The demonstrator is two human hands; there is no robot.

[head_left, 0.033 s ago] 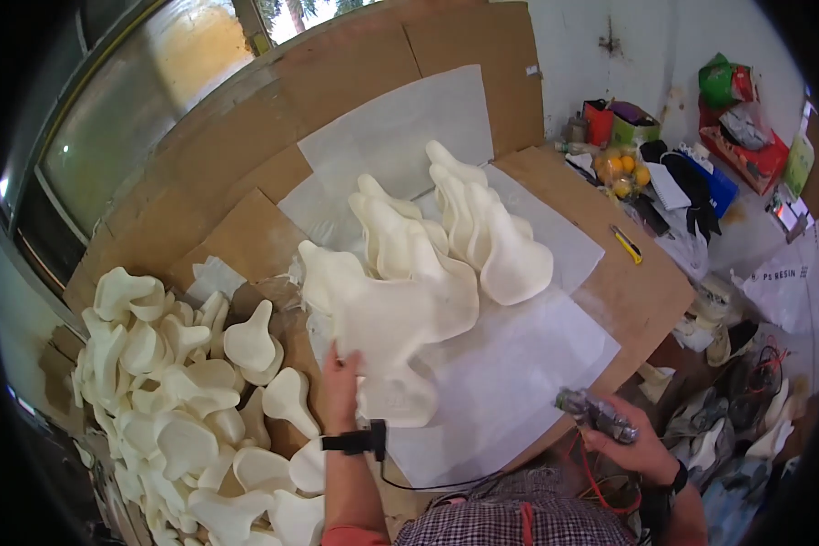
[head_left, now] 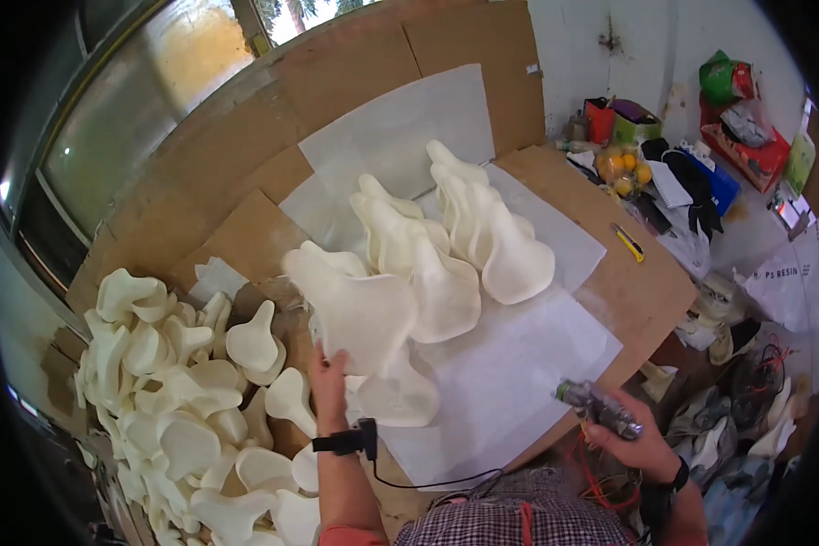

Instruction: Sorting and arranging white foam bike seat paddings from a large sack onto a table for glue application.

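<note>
My left hand (head_left: 329, 378) grips the near edge of a cream foam bicycle saddle pad (head_left: 359, 305), raised over the white paper (head_left: 519, 391). Beneath it lies another saddle pad (head_left: 396, 396), partly covered. Just beyond, several more pads stand in overlapping rows, the nearest being one pad (head_left: 446, 296) in the middle and one (head_left: 519, 264) to the right. Over the front right edge of the table, my right hand (head_left: 632, 437) is closed round a grey handheld tool (head_left: 596, 408) that looks wrapped in film or tape. A red cord hangs below that hand.
A big heap of saddle pads (head_left: 191, 446) fills the left side. On the cardboard (head_left: 646, 291) at right lies a yellow utility knife (head_left: 627, 244). Farther back are a bag of oranges (head_left: 622, 171) and other clutter. A black cable runs from my left wrist strap.
My left hand has shifted slightly left, and the saddle pad in it has moved left, showing more of the pads behind and below. My right hand with the tool has hardly moved.
</note>
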